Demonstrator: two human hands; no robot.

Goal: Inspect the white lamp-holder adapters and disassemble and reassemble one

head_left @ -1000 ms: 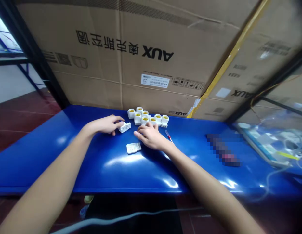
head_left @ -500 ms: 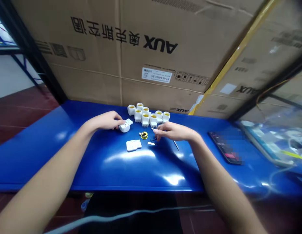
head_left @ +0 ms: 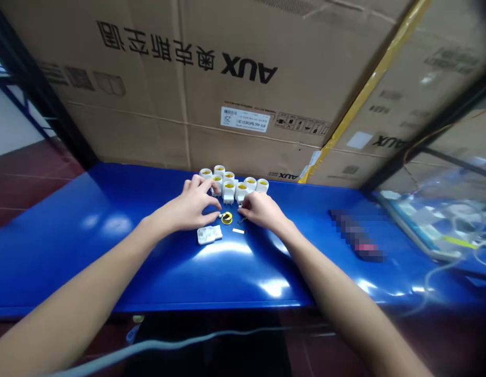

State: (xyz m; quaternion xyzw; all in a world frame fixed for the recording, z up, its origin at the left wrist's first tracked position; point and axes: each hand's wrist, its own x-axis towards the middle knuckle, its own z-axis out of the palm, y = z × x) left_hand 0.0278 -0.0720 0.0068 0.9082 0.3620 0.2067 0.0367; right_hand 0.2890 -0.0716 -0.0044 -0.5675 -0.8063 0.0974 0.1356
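Note:
My left hand (head_left: 190, 207) is open over the table, fingers spread and thumb beside a small white piece (head_left: 221, 215) and a yellow-rimmed ring with dark parts inside (head_left: 227, 218). Below its thumb lies a flat white plastic housing part (head_left: 210, 234). The fingertips of my right hand (head_left: 260, 210) are closed together near a tiny white piece (head_left: 240, 206); what they hold, if anything, is too small to tell. Several white plug-in sockets with yellow insides (head_left: 228, 192) stand grouped just behind both hands. A small white strip (head_left: 238, 231) lies between the hands, nearer to me.
The blue tabletop (head_left: 156, 277) backs onto large cardboard boxes (head_left: 148, 120). A dark phone-like object (head_left: 356, 235), partly pixelated, lies to the right. Beyond it is a tray-like container with clear plastic (head_left: 434, 225). A pale cable (head_left: 168, 344) crosses below the front edge.
My left hand has let go of the white housing piece, which is now out of sight, and moved right with fingers spread. My right hand has closed in slightly; the thin metal tool beside it no longer shows.

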